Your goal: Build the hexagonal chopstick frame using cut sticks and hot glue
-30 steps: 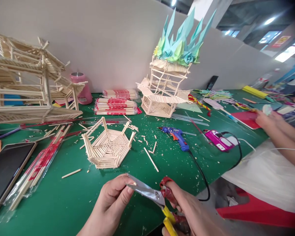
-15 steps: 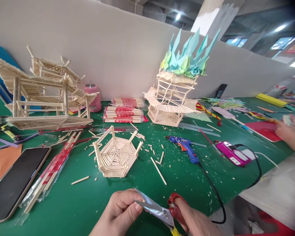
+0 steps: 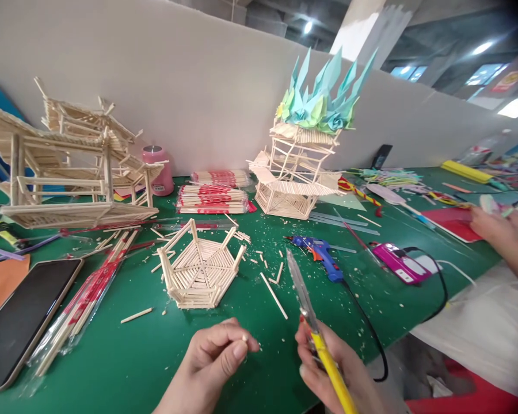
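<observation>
My left hand (image 3: 218, 359) is closed in a pinch near the front of the table, with the pale end of a small wooden stick (image 3: 244, 338) showing between thumb and forefinger. To its right, my right hand (image 3: 334, 362) grips a pair of scissors (image 3: 302, 287) with red and yellow handles; the blades are together and point away from me. Just beyond my left hand stands a polygonal stick base (image 3: 202, 267) with a woven-looking floor and short uprights. A loose stick (image 3: 274, 295) and several cut bits lie between that base and the scissors.
A blue glue gun (image 3: 322, 256) and a pink power strip (image 3: 400, 263) lie at right, joined to cables. Two stick models (image 3: 99, 190) (image 3: 304, 149) stand behind. Packs of sticks (image 3: 213, 198), a pink bottle (image 3: 159, 172) and a phone (image 3: 28, 322) lie about. Another person's hands (image 3: 501, 227) work at far right.
The scissors have come away from the stick in my left hand, swung upward to the right, and their blades have closed. My left hand stays in nearly the same place.
</observation>
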Demonstrator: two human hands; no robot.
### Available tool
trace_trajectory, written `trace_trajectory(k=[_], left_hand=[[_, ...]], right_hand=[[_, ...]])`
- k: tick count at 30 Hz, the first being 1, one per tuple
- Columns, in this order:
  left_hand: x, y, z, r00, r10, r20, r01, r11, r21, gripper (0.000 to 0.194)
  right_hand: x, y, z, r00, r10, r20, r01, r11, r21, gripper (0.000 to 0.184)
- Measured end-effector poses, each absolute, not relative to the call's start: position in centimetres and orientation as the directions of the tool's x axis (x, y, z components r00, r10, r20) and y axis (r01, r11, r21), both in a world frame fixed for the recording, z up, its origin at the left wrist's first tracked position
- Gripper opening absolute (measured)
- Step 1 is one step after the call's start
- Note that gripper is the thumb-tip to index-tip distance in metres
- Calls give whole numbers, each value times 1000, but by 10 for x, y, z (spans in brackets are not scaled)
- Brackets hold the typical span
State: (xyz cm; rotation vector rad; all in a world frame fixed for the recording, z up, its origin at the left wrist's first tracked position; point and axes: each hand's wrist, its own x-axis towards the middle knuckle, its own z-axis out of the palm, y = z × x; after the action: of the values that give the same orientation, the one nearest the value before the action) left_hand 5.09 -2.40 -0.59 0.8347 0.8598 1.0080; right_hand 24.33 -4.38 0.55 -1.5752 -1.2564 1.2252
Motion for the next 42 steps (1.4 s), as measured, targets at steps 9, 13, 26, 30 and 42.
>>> trace_trajectory(k=[9,13,26,30,42], left_hand=[[51,-22,-7,303,903,-303,-592,428,683,14],[52,-22,-10,312,908,-278,-556,412,722,13],[56,-22,-5,355,903,-243,-202,328,923,30],[54,-23,-5,303,928,-215,-239,293,926,31],[47,-27,-15,243,953,-180,-236,238,942,23]], right_hand=[[202,-38,17,92,974,-208,-65,-203,-977,26],[195,-34,17,135,973,-187,-115,-172,-978,28],[208,-28,21,-79,972,-222,168,-206,-964,26],[228,-33,33,-57,976,-210,478,-158,-864,27],[255,-47,37,-182,982,-58,853,129,-506,44]])
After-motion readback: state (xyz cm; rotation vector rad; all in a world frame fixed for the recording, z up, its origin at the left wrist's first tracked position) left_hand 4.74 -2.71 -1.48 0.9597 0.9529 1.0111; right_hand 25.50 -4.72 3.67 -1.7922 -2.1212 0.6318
